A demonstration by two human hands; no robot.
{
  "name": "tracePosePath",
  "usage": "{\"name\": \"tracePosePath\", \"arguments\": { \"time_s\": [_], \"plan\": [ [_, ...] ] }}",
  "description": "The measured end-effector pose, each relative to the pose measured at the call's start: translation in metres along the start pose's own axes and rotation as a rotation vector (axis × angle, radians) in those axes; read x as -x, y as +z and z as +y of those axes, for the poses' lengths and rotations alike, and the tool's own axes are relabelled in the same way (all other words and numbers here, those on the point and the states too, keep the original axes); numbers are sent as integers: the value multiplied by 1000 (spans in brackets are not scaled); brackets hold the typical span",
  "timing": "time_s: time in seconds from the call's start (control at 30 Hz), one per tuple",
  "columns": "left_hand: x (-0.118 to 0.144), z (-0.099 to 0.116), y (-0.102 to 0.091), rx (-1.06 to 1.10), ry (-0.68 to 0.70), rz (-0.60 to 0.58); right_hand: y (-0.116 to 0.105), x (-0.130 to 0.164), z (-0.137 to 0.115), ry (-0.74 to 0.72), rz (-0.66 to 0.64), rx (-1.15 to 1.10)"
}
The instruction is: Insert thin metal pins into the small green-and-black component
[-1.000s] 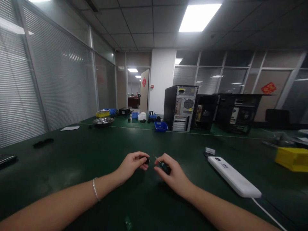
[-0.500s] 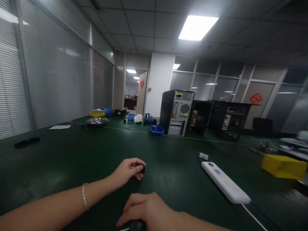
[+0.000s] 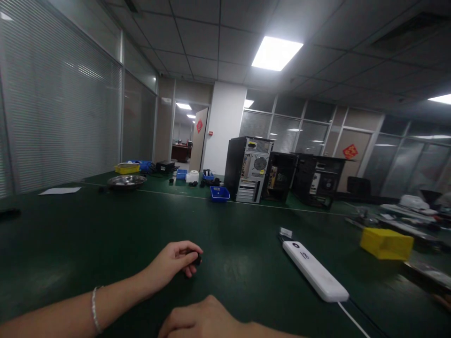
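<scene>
My left hand (image 3: 179, 263), with a silvery bracelet on its wrist, is just left of the middle of the table. Its thumb and fingers are closed on a small black piece (image 3: 198, 258), mostly covered by the fingertips. Closer to me, my right hand (image 3: 204, 319) is cut by the bottom edge of the view, with its back up and its fingers curled. What lies under those fingers is out of sight. To the right rests a long white power strip (image 3: 313, 270) with a plug at its far end and a cable towards me.
Computer cases (image 3: 246, 169) stand at the back of the green table (image 3: 141, 220). A blue tray (image 3: 220, 194) sits before them. Further left are a metal bowl (image 3: 127, 181), a yellow basket (image 3: 127, 168) and a white sheet (image 3: 60, 191). At right stands a yellow box (image 3: 386, 243).
The view has turned to the right, so everything sits further left. My right hand has sunk lower in the view, hiding the dark round thing that showed beneath it. My left hand keeps its grip.
</scene>
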State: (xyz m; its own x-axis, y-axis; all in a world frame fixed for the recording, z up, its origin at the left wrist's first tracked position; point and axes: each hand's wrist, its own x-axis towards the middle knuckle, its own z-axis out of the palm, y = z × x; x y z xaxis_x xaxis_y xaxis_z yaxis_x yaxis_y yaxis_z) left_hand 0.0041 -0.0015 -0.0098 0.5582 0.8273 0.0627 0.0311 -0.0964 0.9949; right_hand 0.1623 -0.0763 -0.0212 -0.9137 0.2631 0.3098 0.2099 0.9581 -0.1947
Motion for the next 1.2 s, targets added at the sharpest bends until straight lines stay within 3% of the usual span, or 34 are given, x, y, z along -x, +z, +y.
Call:
{"name": "tracePosePath", "arguments": {
  "time_s": [0.17, 0.4, 0.53, 0.73, 0.8, 0.9, 1.0, 1.2],
  "plan": [
    [1, -2, 0, -19, 4, 17, -13, -5, -16, -5, -55, 46],
    [4, 3, 3, -11, -7, 14, 10, 1, -1, -48, -21, 93],
    [2, 0, 2, -10, 1, 10, 13, 0, 1, 47, -3, 36],
    [-1, -7, 0, 5, 25, 10, -22, 1, -14, 421, 234, -130],
    [1, -3, 0, -2, 29, 14, -41, 10, -12, 508, 177, -198],
    [3, 4, 1, -14, 17, 39, -63, 25, -1, 534, 59, -234],
    [4, 7, 2, -24, 20, 53, -71, 34, 12, 473, -8, -168],
    [4, 6, -2, -31, 28, 122, -75, 36, 19, 563, 57, -113]
  ]
}}
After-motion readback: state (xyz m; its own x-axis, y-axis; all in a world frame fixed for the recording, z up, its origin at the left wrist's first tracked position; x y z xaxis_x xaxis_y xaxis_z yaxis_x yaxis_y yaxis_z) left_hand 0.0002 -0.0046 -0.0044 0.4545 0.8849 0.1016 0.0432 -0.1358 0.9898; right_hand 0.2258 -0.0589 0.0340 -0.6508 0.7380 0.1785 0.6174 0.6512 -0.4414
